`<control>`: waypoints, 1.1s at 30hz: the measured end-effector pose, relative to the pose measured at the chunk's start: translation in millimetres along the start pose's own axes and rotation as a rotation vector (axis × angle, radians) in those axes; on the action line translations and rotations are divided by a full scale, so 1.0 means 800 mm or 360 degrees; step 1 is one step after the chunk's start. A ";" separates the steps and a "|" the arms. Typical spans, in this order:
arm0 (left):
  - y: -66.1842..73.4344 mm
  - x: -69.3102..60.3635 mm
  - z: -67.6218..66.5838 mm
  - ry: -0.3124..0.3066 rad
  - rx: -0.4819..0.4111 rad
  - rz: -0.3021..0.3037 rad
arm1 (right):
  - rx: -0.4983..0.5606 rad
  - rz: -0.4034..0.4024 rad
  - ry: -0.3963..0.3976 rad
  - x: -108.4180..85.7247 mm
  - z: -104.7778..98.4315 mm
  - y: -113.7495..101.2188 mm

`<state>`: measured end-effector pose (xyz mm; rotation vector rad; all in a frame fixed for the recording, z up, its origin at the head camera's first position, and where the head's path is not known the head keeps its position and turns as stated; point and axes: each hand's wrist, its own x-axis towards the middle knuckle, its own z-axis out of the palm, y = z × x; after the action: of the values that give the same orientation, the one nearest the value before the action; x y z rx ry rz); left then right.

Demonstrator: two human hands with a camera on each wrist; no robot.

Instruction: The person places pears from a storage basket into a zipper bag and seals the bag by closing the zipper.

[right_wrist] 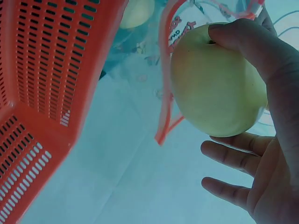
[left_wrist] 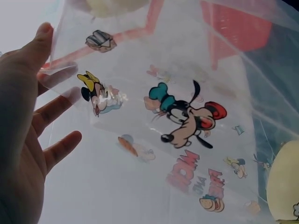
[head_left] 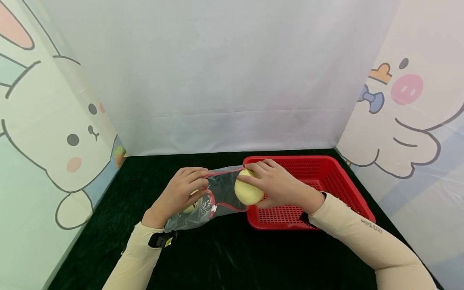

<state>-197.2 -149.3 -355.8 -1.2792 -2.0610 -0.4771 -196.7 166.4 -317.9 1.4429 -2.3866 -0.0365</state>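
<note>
A clear plastic bag (head_left: pixel 226 187) with a red zip edge and cartoon prints (left_wrist: pixel 182 119) lies stretched out left of the basket. My left hand (head_left: pixel 183 191) pinches the bag's edge between thumb and fingers. My right hand (head_left: pixel 273 183) grips a pale yellow-green apple (head_left: pixel 249 188) at the bag's mouth, thumb near the stem hollow in the right wrist view, where the apple (right_wrist: pixel 217 84) is beside the red edge. Another pale yellow round thing (left_wrist: pixel 285 182) is inside the bag, partly hidden by my left hand in the head view.
A red perforated basket (head_left: pixel 311 226) stands at the right, under my right wrist. Dark green cloth (head_left: pixel 224 257) covers the table. White curtain behind and cartoon-printed panels (head_left: pixel 409 133) at both sides enclose it.
</note>
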 end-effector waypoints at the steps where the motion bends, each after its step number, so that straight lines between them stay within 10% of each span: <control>1: 0.000 0.000 0.000 -0.0002 0.0000 -0.0001 | -0.0007 -0.0015 0.0001 0.002 0.001 -0.002; 23: 0.003 0.001 -0.002 -0.0048 -0.0004 -0.0031 | 0.0244 -0.0110 -0.0202 0.039 0.049 -0.024; 33: 0.004 -0.001 -0.004 -0.0048 0.0003 -0.0022 | 0.0098 -0.0090 -0.0380 0.038 0.060 -0.022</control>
<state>-193.1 -150.0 -354.1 -1.2793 -2.0959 -0.4645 -209.5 124.2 -357.5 1.6154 -2.5540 -0.1589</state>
